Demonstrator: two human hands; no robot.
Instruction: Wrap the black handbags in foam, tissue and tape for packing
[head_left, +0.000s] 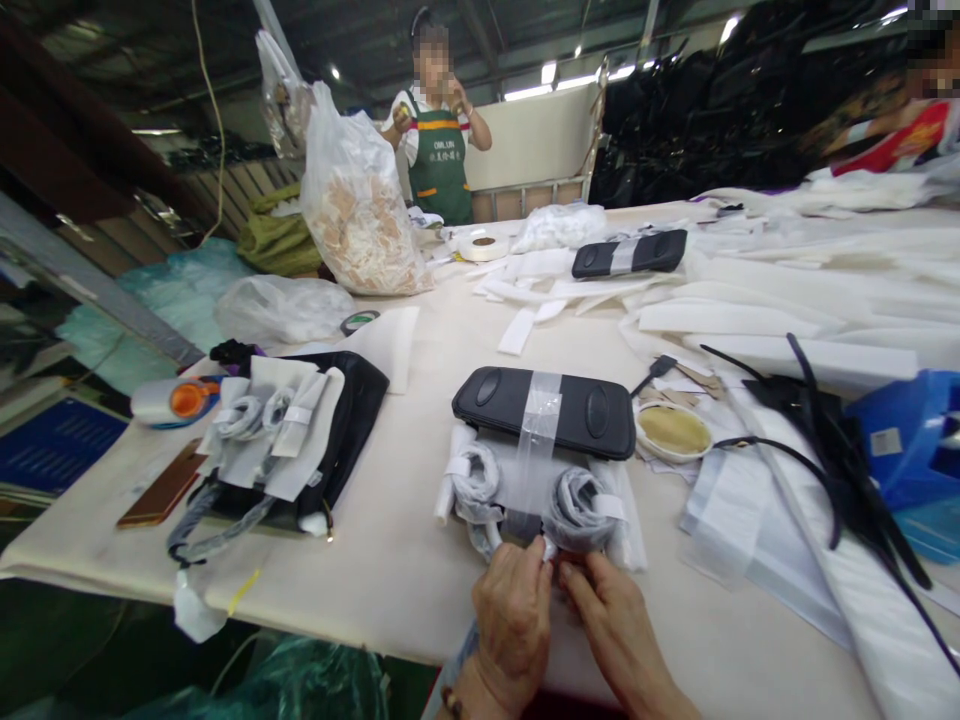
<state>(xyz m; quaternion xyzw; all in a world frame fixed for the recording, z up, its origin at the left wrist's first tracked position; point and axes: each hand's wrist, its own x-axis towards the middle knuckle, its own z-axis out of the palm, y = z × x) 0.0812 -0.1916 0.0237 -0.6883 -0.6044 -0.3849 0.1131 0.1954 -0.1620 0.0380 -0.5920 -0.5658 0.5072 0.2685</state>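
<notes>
A black bag [577, 408] lies before me, its flat dark panel with two oval pads turned up. Clear tape [538, 420] runs down across it. Below the panel are two coiled straps [579, 505] in clear wrapping, with white padding rolls at the sides. My left hand [514, 610] is closed in a pinch at the bag's near edge, fingertips by a small whitish bit. Close beside it, my right hand [611, 620] also pinches at that edge, near something reddish. What the fingertips grip is mostly hidden.
Left: another black bag [360, 385] under white padding, a brown phone-like case [161, 490], a tape roll [176, 400]. Right: a dish of yellowish paste [675, 430], black straps [832, 450], a blue plastic object [907, 440]. Behind: a scrap-filled bag [360, 200], an aproned person [439, 160].
</notes>
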